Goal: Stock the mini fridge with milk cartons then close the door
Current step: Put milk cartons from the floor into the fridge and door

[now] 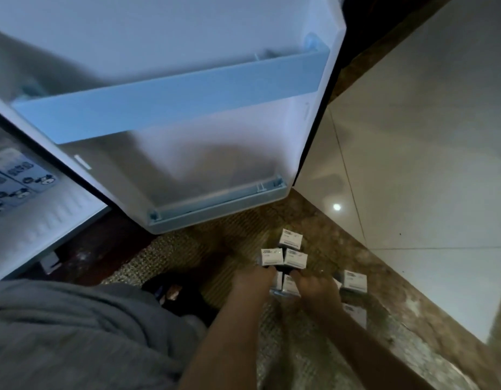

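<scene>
Reaches for milk cartons point(295, 257) w/ left hand point(253, 280) & right hand point(317, 287)
Prob. light, stiff, crushable; take by flat sides; can't tell if either grips yet

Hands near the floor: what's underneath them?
Small milk cartons on the woven mat. Partly covered ones show between the left hand and right hand; three more stand just beyond them. Whether either hand grips one is hidden.

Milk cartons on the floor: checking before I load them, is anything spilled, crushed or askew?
Nothing spilled or crushed shows. The milk cartons sit in a loose, uneven cluster on the mat, one carton apart on the right; the left hand and right hand hide some.
</scene>
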Tool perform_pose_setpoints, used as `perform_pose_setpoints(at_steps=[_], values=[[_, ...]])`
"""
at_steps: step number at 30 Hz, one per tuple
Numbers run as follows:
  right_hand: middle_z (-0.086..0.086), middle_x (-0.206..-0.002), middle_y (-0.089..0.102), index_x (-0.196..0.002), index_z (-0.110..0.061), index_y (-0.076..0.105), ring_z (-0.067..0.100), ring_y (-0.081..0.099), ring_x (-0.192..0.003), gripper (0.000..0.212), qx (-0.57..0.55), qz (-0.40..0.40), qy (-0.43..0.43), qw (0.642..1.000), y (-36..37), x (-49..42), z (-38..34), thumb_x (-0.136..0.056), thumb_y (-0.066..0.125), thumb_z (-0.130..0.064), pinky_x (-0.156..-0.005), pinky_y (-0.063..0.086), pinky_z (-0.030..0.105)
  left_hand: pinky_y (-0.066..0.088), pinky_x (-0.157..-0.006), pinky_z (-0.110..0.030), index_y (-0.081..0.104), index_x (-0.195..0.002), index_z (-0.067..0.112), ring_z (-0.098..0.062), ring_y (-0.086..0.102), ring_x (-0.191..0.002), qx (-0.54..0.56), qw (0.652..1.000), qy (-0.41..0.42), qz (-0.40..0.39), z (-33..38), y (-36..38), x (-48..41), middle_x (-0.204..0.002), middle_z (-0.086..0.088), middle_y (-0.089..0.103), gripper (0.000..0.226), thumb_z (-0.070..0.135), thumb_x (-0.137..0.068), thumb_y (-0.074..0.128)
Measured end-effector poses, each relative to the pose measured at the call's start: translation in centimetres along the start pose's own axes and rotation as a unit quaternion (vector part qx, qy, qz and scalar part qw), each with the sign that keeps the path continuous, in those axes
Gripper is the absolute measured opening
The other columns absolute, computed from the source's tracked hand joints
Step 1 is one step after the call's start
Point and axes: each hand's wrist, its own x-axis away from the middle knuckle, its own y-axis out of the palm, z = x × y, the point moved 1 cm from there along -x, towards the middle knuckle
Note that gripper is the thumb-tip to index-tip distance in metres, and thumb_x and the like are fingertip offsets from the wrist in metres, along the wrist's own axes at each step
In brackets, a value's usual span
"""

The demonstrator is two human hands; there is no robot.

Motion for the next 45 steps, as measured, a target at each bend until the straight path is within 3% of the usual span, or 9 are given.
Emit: perform_pose_setpoints(at_steps=[4,9,16,20,23,25,32,36,45], values=[[0.003,-0.052,0.064,-0.067,-0.015,0.073,0.021,0.061,-0.043,0.045,-0.013,-0.066,0.038,0.997,0.8,0.2,-0.2,-0.024,0.09,-0.018,-0.045,0.048,0.024,0.04,-0.097,-0.038,0.035,-0.137,0.013,-0.029,0.049,-0.124,-0.006,0.999,-0.045,0.021,0.2,1.0,-1.0,-0.136,-0.012,0.049,0.044,0.021,-0.095,0.045],[0.001,-0.062,0.068,-0.067,-0.019,0.071,0.018,0.066,-0.052,0.05,-0.027,-0.096,0.017,0.995,1.8,0.5,-0.1,-0.022,0.09,-0.032,-0.057,0.054,0.028,0.044,-0.091,-0.034,0.043,-0.13,0.012,-0.027,0.056,-0.117,0.011,0.997,-0.061,0.051,0.6,1.6,-1.4,-0.129,-0.01,0.056,0.034,0.017,-0.096,0.041],[-0.002,-0.06,0.067,-0.067,-0.021,0.07,0.016,0.065,-0.051,0.059,-0.033,-0.103,0.014,0.994,1.7,0.4,0.5,-0.015,0.091,-0.038,-0.055,0.053,0.026,0.043,-0.096,-0.036,0.043,-0.132,0.01,-0.028,0.052,-0.122,0.0,0.997,-0.044,0.064,0.5,0.3,-1.2,-0.133,-0.013,0.052,0.035,0.014,-0.098,0.04],[0.002,-0.073,0.072,-0.081,-0.017,0.072,0.019,0.07,-0.06,0.04,-0.087,-0.082,-0.04,0.992,-0.1,0.9,0.7,-0.045,0.079,-0.032,-0.057,0.053,0.027,0.043,-0.094,-0.036,0.04,-0.135,0.016,-0.027,0.05,-0.123,0.004,0.997,-0.057,0.057,0.3,-0.2,0.0,-0.135,-0.01,0.05,0.037,0.019,-0.098,0.04],[0.006,-0.122,0.063,-0.127,-0.014,0.055,0.018,0.062,-0.11,0.045,-0.088,-0.086,-0.066,0.99,-3.0,0.8,0.3,-0.086,0.058,-0.03,-0.094,0.039,0.029,0.042,-0.09,-0.036,0.042,-0.132,0.018,-0.027,0.051,-0.119,-0.013,0.997,-0.044,0.063,0.1,-2.1,1.6,-0.132,-0.01,0.051,0.036,0.025,-0.097,0.043],[0.003,-0.14,0.048,-0.14,-0.02,0.039,0.019,0.047,-0.126,0.051,-0.125,-0.125,-0.048,0.983,-5.1,1.2,-0.2,-0.093,0.054,-0.032,-0.101,0.033,0.027,0.042,-0.089,-0.037,0.045,-0.129,0.017,-0.027,0.051,-0.117,-0.022,0.998,-0.034,0.057,-0.2,-3.8,3.0,-0.13,-0.009,0.052,0.034,0.026,-0.096,0.044],[-0.006,-0.107,0.06,-0.119,-0.023,0.054,0.007,0.057,-0.092,0.033,-0.204,-0.081,-0.113,0.969,-12.9,1.9,-1.2,-0.089,0.059,-0.037,-0.081,0.048,0.025,0.043,-0.084,-0.037,0.045,-0.128,0.016,-0.025,0.053,-0.106,-0.026,0.996,0.024,0.086,-1.1,-9.0,10.2,-0.121,-0.007,0.053,0.039,0.034,-0.094,0.047],[-0.015,-0.089,0.05,-0.104,-0.027,0.05,-0.001,0.048,-0.077,0.014,-0.194,-0.033,-0.178,0.964,-18.1,2.3,-3.0,-0.092,0.053,-0.035,-0.068,0.042,0.021,0.039,-0.081,-0.033,0.045,-0.127,0.016,-0.025,0.052,-0.11,0.016,0.992,0.038,0.118,-2.8,-11.2,15.5,-0.126,-0.007,0.054,0.038,0.036,-0.095,0.046],[-0.013,-0.091,0.054,-0.106,-0.03,0.049,0.003,0.053,-0.083,0.02,-0.217,0.085,-0.274,0.933,-28.0,1.7,-9.7,-0.092,0.049,-0.043,-0.073,0.044,0.028,0.047,-0.083,-0.033,0.046,-0.118,0.025,-0.012,0.054,-0.093,0.102,0.92,0.072,0.372,-8.8,-14.2,28.0,-0.107,0.007,0.056,0.027,0.034,-0.093,0.051]])
